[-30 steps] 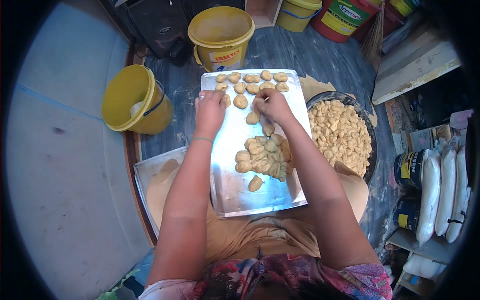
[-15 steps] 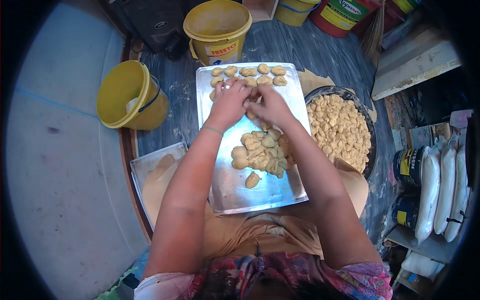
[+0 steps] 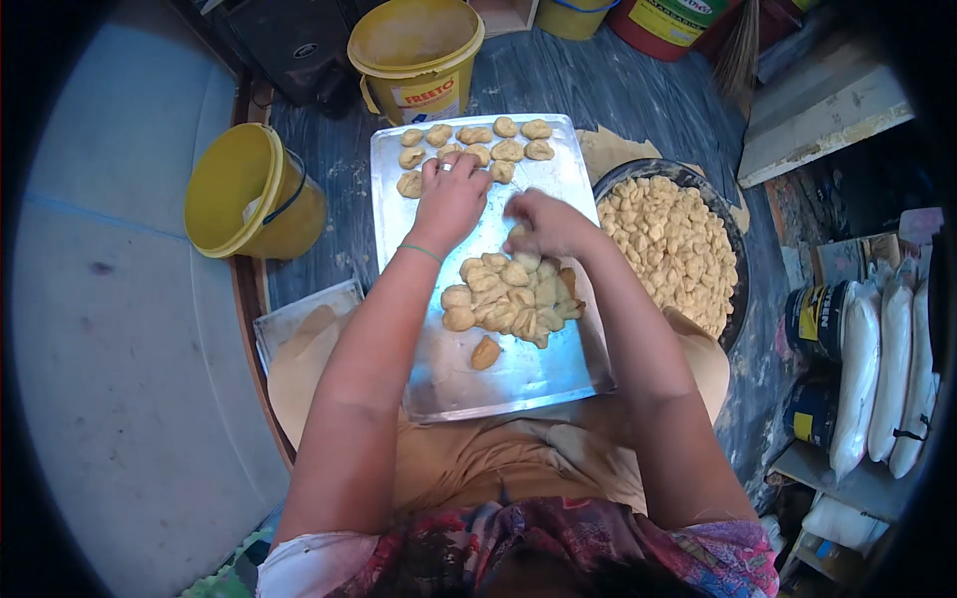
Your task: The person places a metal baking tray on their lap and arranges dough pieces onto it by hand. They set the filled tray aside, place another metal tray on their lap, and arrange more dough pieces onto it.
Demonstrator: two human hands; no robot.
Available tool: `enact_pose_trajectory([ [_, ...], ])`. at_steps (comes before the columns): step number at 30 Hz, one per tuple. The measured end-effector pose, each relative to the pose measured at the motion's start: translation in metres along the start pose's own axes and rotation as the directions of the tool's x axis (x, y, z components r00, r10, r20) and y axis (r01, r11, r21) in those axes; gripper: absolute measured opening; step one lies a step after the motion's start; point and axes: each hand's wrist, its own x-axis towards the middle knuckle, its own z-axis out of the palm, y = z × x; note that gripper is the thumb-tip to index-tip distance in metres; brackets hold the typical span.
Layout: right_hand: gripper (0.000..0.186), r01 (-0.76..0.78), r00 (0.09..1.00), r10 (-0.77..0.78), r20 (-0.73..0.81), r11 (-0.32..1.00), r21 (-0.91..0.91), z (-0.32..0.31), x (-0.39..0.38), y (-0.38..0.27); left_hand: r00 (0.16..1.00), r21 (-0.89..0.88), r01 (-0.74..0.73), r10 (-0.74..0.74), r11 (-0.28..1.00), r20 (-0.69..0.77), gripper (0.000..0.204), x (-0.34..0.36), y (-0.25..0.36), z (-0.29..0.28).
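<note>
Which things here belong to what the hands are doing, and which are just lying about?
Part of the job:
- metal tray
- dough-like lumps in rows
- heaped lumps
- probably the round dark pan of similar lumps

Apparently just lying about:
- yellow bucket left of the tray
- broom
- long white packages

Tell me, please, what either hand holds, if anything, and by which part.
I cannot tell: the left hand overlaps dough pieces; the right hand is blurred.

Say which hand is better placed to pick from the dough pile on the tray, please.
Probably the right hand: it is beside the dough pile; the left hand is farther off, by the spaced pieces.
</note>
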Motion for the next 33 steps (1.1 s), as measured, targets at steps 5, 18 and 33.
enact_pose_trajectory([
  [5, 0.022, -0.106, 0.895, 0.225, -0.385, 0.946, 0.307, -0.019, 0.01, 0.027, 0.998, -0.1, 0.0, -0.006, 0.995, -0.06, 0.015, 0.016, 0.022, 0.006],
  [18, 0.049, -0.091, 0.992, 0.094, -0.083, 0.995, 0.04, -0.023, -0.048, 0.012, 0.909, -0.177, 0.108, -0.025, 0.978, 0.415, 0.025, -0.036, 0.047, -0.056],
  [33, 0.033, -0.069, 0.978, 0.149, -0.146, 0.891, 0.449, 0.034, 0.022, -0.079, 0.848, -0.39, 0.529, -0.487, 0.754, 0.209, 0.023, -0.05, -0.049, -0.053],
])
